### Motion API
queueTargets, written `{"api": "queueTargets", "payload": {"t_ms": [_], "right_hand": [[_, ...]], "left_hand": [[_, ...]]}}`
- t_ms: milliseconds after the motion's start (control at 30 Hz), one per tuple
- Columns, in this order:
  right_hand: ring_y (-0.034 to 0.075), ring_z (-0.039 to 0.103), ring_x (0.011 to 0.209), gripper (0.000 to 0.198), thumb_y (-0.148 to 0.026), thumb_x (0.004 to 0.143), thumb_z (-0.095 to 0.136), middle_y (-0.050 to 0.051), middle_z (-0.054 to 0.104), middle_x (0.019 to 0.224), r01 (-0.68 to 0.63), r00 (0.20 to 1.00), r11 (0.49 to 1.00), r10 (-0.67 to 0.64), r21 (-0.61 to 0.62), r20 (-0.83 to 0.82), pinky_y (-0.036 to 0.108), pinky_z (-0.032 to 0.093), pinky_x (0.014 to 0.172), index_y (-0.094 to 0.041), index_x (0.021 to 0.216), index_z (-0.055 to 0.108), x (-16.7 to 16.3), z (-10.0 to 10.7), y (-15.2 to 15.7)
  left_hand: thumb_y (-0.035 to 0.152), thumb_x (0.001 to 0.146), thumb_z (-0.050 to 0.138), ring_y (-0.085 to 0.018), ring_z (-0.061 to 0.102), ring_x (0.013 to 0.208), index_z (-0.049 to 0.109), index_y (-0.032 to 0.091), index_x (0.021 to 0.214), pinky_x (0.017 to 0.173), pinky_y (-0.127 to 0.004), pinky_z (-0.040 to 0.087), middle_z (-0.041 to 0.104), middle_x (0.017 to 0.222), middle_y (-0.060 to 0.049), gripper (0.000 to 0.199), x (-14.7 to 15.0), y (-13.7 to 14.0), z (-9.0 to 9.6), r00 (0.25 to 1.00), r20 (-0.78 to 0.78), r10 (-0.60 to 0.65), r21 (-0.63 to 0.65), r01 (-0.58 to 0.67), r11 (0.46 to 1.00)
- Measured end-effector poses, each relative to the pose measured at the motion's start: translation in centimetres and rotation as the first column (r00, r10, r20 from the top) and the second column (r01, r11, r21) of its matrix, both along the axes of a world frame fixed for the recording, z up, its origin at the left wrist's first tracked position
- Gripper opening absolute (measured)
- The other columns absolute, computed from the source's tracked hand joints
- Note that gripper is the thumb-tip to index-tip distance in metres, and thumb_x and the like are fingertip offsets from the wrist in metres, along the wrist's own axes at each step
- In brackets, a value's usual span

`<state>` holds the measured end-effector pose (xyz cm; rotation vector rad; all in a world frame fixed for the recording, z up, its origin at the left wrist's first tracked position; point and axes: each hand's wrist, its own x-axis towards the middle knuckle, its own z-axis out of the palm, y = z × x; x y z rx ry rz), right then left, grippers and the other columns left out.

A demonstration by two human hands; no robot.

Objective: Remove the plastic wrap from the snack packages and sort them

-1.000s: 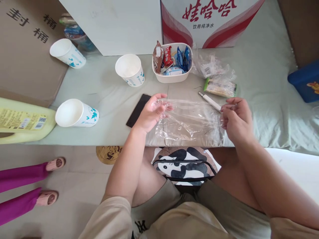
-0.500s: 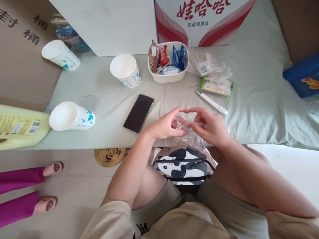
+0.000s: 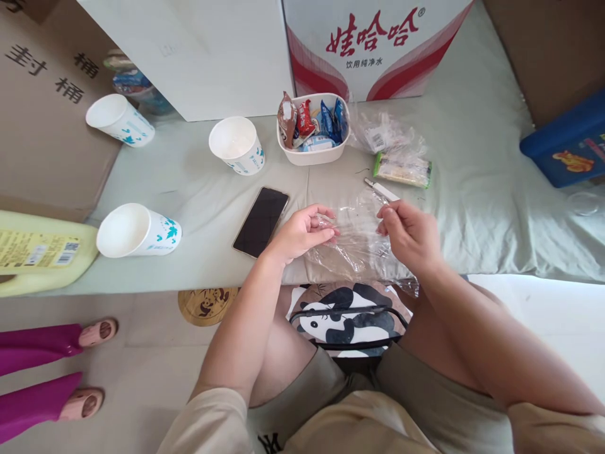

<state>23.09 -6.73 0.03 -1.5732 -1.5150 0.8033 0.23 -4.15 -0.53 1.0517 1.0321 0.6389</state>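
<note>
A crumpled clear plastic bag (image 3: 352,252) stretches between my hands at the table's front edge. On its left side, my left hand (image 3: 306,234) has its fingers and thumb closed on the film. My right hand (image 3: 412,234) pinches the opposite side, its fingers curled in. Just beyond the right hand lies a slim white tool with a narrow tip (image 3: 379,188), partly covered by that hand and the film. A black phone (image 3: 261,221) lies flat to the left of my left hand.
Beyond the hands stand a white tub (image 3: 312,157) of wrapped snacks, a green-edged packet (image 3: 403,170) and clear wrapping (image 3: 380,133). Paper cups (image 3: 248,154) are at left, near a yellow-green jug (image 3: 47,252). Large cartons (image 3: 373,50) line the back. A person's legs (image 3: 42,343) show at lower left.
My hands have moved apart, the right one to the right, spreading the plastic bag between them. The film now covers part of the white tool. The whole view has shifted slightly.
</note>
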Motion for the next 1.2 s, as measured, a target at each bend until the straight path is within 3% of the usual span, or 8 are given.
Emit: {"api": "queueTargets", "payload": {"t_ms": [200, 367, 533, 700, 833, 1000, 1100, 1200], "right_hand": [[0.015, 0.055, 0.047, 0.028, -0.047, 0.096, 0.055, -0.004, 0.054, 0.050, 0.141, 0.990, 0.990, -0.141, 0.003, -0.020, 0.030, 0.042, 0.052, -0.024, 0.082, 0.062, 0.7, -0.2, 0.7], [0.013, 0.045, 0.042, 0.031, -0.053, 0.093, 0.059, -0.004, 0.051, 0.050, 0.228, 0.964, 0.973, -0.230, -0.028, -0.132, 0.028, 0.035, 0.044, -0.024, 0.082, 0.060, 1.5, 0.0, 1.5], [0.021, 0.068, 0.079, 0.044, -0.058, 0.079, 0.072, 0.004, 0.074, 0.085, -0.095, 0.984, 0.995, 0.091, -0.013, -0.156, 0.033, 0.050, 0.066, -0.025, 0.107, 0.062, 2.7, -0.7, 1.7], [0.016, 0.059, 0.062, 0.022, -0.043, 0.081, 0.070, 0.002, 0.069, 0.071, -0.247, 0.951, 0.956, 0.270, -0.156, 0.150, 0.031, 0.043, 0.060, -0.022, 0.078, 0.063, 3.4, -0.8, 1.6], [0.013, 0.052, 0.051, 0.026, -0.044, 0.089, 0.062, -0.001, 0.063, 0.065, -0.156, 0.988, 0.979, 0.152, -0.132, -0.039, 0.027, 0.040, 0.050, -0.024, 0.079, 0.051, 3.1, -1.1, 1.8], [0.009, 0.039, 0.038, 0.030, -0.050, 0.089, 0.063, -0.010, 0.041, 0.054, -0.055, 0.968, 0.974, -0.002, -0.221, -0.251, 0.023, 0.030, 0.038, -0.026, 0.088, 0.046, 3.0, -1.2, 2.0], [0.009, 0.040, 0.042, 0.039, -0.053, 0.079, 0.075, -0.008, 0.052, 0.059, -0.173, 0.967, 0.947, 0.112, -0.270, -0.227, 0.023, 0.028, 0.039, -0.025, 0.097, 0.054, 3.6, -0.8, 1.9], [0.010, 0.046, 0.050, 0.037, -0.051, 0.072, 0.082, -0.004, 0.059, 0.063, -0.400, 0.915, 0.854, 0.389, -0.332, -0.103, 0.024, 0.034, 0.044, -0.022, 0.084, 0.062, 4.3, -0.5, 1.8]], "left_hand": [[0.024, 0.084, 0.067, -0.008, 0.060, 0.054, 0.063, 0.018, 0.094, 0.049, -0.019, 0.042, 0.070, 0.075, -0.001, 0.012, -0.3, 0.3, 0.0, 0.965, -0.251, 0.073, 0.021, -0.070, 0.997], [0.027, 0.085, 0.066, -0.007, 0.056, 0.051, 0.062, 0.018, 0.085, 0.049, -0.019, 0.043, 0.063, 0.066, 0.002, 0.010, -1.0, 0.7, -0.3, 0.967, -0.191, 0.170, 0.151, -0.142, 0.978], [0.032, 0.086, 0.063, -0.007, 0.051, 0.046, 0.057, 0.022, 0.087, 0.046, -0.019, 0.040, 0.058, 0.063, 0.005, 0.012, -1.4, 1.3, -0.3, 0.913, -0.107, 0.394, 0.193, -0.369, 0.909], [0.032, 0.093, 0.056, -0.008, 0.051, 0.050, 0.052, 0.024, 0.090, 0.047, -0.018, 0.038, 0.053, 0.061, 0.006, 0.009, -2.1, 1.9, -0.6, 0.798, -0.080, 0.597, 0.252, -0.563, 0.787], [0.033, 0.096, 0.054, -0.009, 0.047, 0.049, 0.052, 0.025, 0.093, 0.048, -0.019, 0.035, 0.049, 0.058, 0.007, 0.009, -2.7, 1.9, -1.5, 0.796, -0.177, 0.579, 0.401, -0.479, 0.781], [0.032, 0.096, 0.054, -0.010, 0.041, 0.051, 0.056, 0.023, 0.092, 0.052, -0.022, 0.031, 0.046, 0.058, 0.006, 0.010, -3.3, 2.0, -2.2, 0.763, -0.309, 0.568, 0.563, -0.334, 0.756], [0.033, 0.096, 0.053, -0.011, 0.043, 0.054, 0.056, 0.023, 0.092, 0.054, -0.023, 0.033, 0.047, 0.060, 0.005, 0.011, -3.7, 2.2, -2.3, 0.736, -0.293, 0.611, 0.594, -0.361, 0.719], [0.036, 0.096, 0.054, -0.012, 0.044, 0.055, 0.057, 0.024, 0.091, 0.054, -0.023, 0.033, 0.047, 0.061, 0.005, 0.014, -4.0, 2.5, -2.5, 0.721, -0.276, 0.636, 0.604, -0.385, 0.698]]}}
